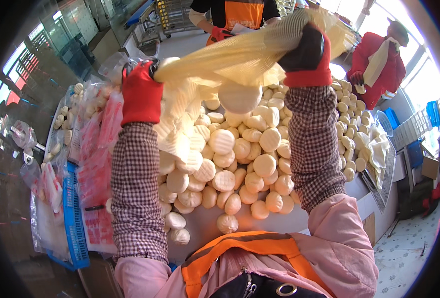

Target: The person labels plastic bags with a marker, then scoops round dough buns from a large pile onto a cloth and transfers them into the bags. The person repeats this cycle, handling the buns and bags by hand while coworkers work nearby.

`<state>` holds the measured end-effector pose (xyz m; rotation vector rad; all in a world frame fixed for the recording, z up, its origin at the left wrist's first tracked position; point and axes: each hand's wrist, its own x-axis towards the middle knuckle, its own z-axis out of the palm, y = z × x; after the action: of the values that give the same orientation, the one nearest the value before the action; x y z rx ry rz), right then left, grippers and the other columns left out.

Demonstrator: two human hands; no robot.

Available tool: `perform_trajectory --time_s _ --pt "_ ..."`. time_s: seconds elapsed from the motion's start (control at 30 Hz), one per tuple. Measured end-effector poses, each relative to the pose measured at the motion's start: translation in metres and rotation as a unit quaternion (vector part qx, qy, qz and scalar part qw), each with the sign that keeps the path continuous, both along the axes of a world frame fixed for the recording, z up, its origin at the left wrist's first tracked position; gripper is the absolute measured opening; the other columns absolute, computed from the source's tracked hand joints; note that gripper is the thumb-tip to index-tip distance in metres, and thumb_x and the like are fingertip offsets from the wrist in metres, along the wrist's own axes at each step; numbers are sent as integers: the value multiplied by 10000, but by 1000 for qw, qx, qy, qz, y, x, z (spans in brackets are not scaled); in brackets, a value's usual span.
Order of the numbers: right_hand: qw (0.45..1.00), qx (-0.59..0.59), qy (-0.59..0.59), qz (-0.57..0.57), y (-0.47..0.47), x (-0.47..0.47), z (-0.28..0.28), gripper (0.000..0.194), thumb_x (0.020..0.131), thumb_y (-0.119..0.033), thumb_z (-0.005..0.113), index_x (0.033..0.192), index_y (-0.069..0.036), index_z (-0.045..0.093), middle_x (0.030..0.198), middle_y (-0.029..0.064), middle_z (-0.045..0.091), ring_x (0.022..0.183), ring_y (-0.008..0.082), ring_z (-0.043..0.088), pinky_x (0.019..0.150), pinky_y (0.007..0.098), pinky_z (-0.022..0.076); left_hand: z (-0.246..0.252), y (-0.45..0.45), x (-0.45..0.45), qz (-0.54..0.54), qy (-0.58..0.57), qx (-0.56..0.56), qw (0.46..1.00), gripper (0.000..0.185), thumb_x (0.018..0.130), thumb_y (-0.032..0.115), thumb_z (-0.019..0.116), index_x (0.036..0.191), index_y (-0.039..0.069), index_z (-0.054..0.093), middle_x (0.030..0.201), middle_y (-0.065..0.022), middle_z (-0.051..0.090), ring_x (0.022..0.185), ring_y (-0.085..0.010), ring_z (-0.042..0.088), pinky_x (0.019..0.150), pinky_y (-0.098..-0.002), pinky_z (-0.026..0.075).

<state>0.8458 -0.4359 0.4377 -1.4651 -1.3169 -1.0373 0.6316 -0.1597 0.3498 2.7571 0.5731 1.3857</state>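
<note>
A yellowish mesh cloth (pixel 238 48) is stretched between my two raised hands, and a fold of it drapes over the buns on the left. My left hand (pixel 141 93), in a red glove with dark fingertips, grips one end. Higher up on the right, my right hand (pixel 309 56) clutches the other side in a red and black glove. Below the cloth lies a heap of pale round buns (pixel 223 149), some pleated, some marked with ridges. One larger-looking bun (pixel 240 97) shows right under the cloth's lower edge; whether it touches the cloth I cannot tell.
Printed plastic bags (pixel 97 175) and a blue plastic basket (pixel 76 219) lie left on the metal table (pixel 208 225). Across it stands a person in an orange apron (pixel 244 15). Another person in red (pixel 376 67) holds a cloth beside more buns (pixel 348 123) at right.
</note>
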Motion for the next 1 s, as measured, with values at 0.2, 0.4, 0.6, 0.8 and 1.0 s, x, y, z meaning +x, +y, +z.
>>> perform_trajectory --time_s 0.2,0.4,0.6,0.8,1.0 --pt "971 31 215 95 -23 -2 -65 206 827 -201 677 844 1 646 733 105 647 686 213 656 665 334 526 -75 -28 1 8 61 -11 998 166 824 191 667 970 115 696 1118 -69 707 1124 -299 613 1087 -509 359" --pt "995 -27 95 -30 -47 -9 -83 168 751 -109 722 858 4 659 751 171 659 709 357 679 665 377 538 -78 -30 -2 96 160 4 982 230 818 242 679 1033 169 721 1233 -48 669 1237 -273 550 1120 -556 297" --pt "991 -43 117 -50 -59 -11 -103 145 772 -92 700 881 4 685 776 177 682 740 372 689 677 380 545 -113 -6 -10 184 241 11 953 372 826 355 690 1186 263 696 1391 -7 592 1357 -253 458 1145 -631 208" --pt "989 -58 121 -60 -73 1 -96 204 768 -128 722 925 0 704 807 170 700 772 349 705 703 361 550 -133 14 -20 164 184 -75 966 366 859 312 653 1217 240 683 1338 6 620 1302 -217 508 1138 -564 259" --pt "940 54 318 109 -86 41 -112 137 796 -93 673 896 -2 691 786 131 692 742 276 694 688 343 541 -145 28 -31 162 170 -120 965 376 848 282 671 1216 207 678 1310 -25 634 1273 -233 534 1130 -501 297"
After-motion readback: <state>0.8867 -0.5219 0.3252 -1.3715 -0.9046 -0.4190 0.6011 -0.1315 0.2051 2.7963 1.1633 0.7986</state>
